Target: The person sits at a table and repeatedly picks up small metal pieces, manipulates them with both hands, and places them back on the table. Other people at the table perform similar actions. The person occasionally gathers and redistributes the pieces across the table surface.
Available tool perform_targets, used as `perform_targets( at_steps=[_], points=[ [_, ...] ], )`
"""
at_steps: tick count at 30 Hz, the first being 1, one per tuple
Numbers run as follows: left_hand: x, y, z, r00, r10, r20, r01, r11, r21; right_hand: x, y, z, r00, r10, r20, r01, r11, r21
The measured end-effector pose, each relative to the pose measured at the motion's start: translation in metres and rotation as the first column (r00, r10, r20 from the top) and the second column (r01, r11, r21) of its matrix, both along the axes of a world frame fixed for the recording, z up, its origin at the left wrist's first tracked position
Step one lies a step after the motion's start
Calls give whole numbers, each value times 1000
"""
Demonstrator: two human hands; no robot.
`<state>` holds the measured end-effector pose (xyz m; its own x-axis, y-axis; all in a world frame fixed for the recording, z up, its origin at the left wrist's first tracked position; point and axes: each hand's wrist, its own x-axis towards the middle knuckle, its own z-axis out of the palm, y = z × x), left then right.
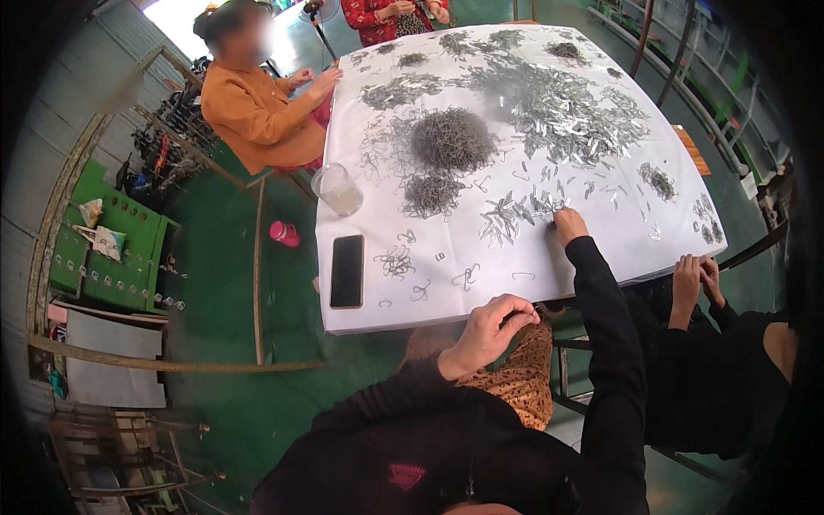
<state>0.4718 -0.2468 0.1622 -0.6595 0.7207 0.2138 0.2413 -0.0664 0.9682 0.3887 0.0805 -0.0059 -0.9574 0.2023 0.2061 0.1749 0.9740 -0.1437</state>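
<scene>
My left hand (493, 333) is just off the table's near edge, thumb and fingers pinched together; whatever is between them is too small to make out. My right hand (569, 225) reaches onto the table with bent fingertips down at the right end of a small heap of flat, shiny metal strips (499, 221). Its fingertips are closed, and what they hold is hidden. Left of that heap lie several bent wire hooks (396, 262), with a few more hooks (466, 275) scattered near the front edge.
The white-covered table (365, 223) carries a tangled wire-hook pile (452, 139), a smaller one (432, 196) and a broad spread of strips (584, 129). A phone (347, 271) and clear plastic tub (339, 190) stand left. Co-workers sit left (257, 112), far side (378, 21) and right (712, 369).
</scene>
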Motion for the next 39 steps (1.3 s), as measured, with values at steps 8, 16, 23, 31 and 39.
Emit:
perform_targets(
  at_steps=[8, 16, 23, 31, 39],
  points=[
    [-5, -2, -16, 989, 23, -148, -22, 1000, 13, 82, -79, 84, 932, -305, -197, 29, 602, -798],
    [-14, 13, -25, 978, -74, -194, 79, 997, 16, 174, -178, 169, 897, -372, -238, -150, 251, -956],
    [-12, 18, -26, 952, -39, -303, 44, 999, 10, 180, -199, 178, 796, -498, -344, -51, 511, -858],
    [-21, 10, -39, 968, -5, -251, 1, 1000, -15, 182, -200, 156, 712, -567, -414, -187, 416, -890],
    [-219, 7, -95, 779, 243, -578, -605, 534, -591, 191, -185, 154, 708, -559, -432, -239, 386, -891]
  ],
)
